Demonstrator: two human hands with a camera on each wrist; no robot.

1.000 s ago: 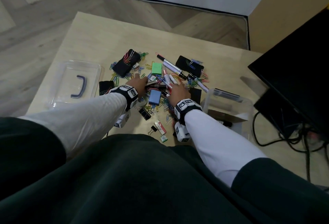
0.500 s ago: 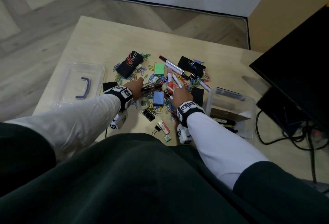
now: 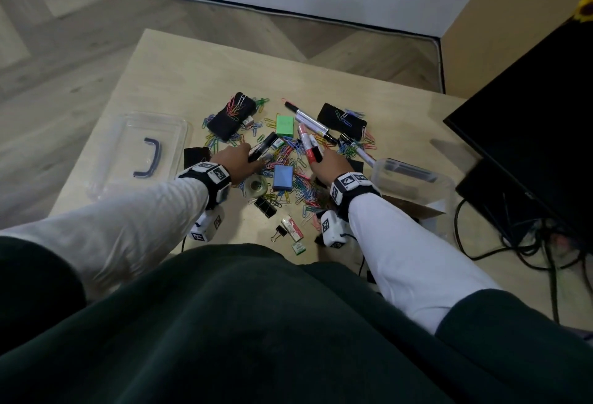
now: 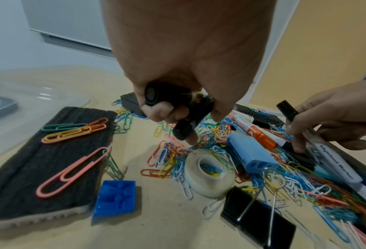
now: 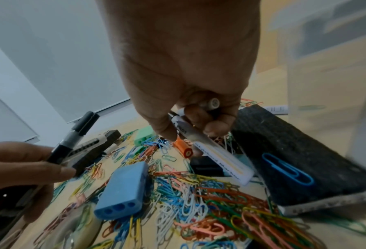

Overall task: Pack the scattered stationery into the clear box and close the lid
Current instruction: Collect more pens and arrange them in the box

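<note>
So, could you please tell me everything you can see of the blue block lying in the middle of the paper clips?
The blue block is a matt, rounded rectangular piece, plastic or rubber by the look of it, with three round holes in one end face. It lies flat on the paper clips, some of them poking out from under it, between the two hands and beside the roll of clear tape. Neither hand touches it.

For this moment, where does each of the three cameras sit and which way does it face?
Head: above, looking down on the wooden table; both sleeved arms show.
Left wrist: behind the left hand, facing its fingers round a black marker.
Right wrist: behind the right hand, facing white whiteboard markers it grips.
Shared: the blue rectangular sharpener appears in both wrist views.
</note>
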